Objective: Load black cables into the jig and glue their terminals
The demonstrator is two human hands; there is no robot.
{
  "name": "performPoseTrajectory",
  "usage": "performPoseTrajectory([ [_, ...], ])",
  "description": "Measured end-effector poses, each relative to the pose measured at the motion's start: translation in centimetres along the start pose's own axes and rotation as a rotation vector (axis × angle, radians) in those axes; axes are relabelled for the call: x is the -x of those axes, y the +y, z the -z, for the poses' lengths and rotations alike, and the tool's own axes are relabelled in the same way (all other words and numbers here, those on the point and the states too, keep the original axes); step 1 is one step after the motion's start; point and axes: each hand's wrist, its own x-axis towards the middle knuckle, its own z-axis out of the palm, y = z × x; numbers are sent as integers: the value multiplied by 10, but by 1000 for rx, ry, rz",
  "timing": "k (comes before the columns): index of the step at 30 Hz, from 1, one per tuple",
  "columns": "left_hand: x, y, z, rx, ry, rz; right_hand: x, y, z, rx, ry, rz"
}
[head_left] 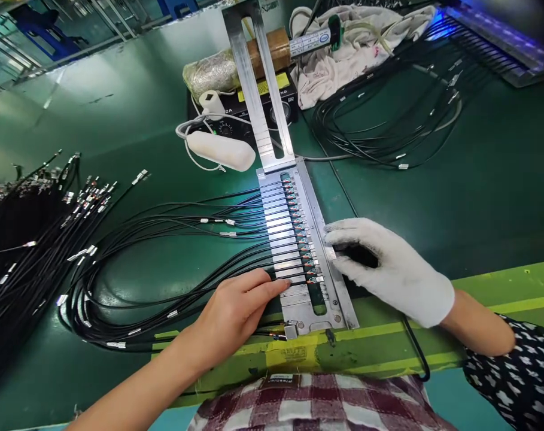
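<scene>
A metal fixture (294,308) lies on the bench with its slotted lid (272,140) swung up and away from me. Several thin black cables (236,257) run into its grooves from the left, their stripped ends and small connectors (304,239) lined up over the slot. My left hand (240,305), bare, has its fingertips closed on the lowest cable in the row, just left of its connector. My right hand (374,257), in a white glove, touches the fixture's right edge with thumb and fingers apart; no object shows between them.
A big bundle of black cables (24,257) lies at the left. Behind the fixture stand a black control box (236,127), a white handpiece (221,151), a syringe (312,43) and a white cloth (339,72). More coiled cables (343,140) lead to a blue-lit device (509,36).
</scene>
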Motion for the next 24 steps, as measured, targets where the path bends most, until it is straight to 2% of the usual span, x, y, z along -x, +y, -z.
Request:
performPoseTrajectory([
  [6,-5,4,-1,-121,-14,-62,-3,1,0,-22,25,-13],
  [8,-1,6,-6,-179,20,-68,-3,1,0,-22,23,-23],
  [12,12,12,-19,-372,183,13,-4,1,1,-24,24,-27],
  [15,16,15,-22,-455,160,24,-4,1,1,-17,18,-27],
  [19,21,18,-11,-251,71,69,0,0,1,25,10,-10],
  [22,40,24,-2,-69,92,163,8,-2,0,91,-18,16],
  [24,55,28,-1,-30,82,219,14,-4,-1,127,-25,23],
])
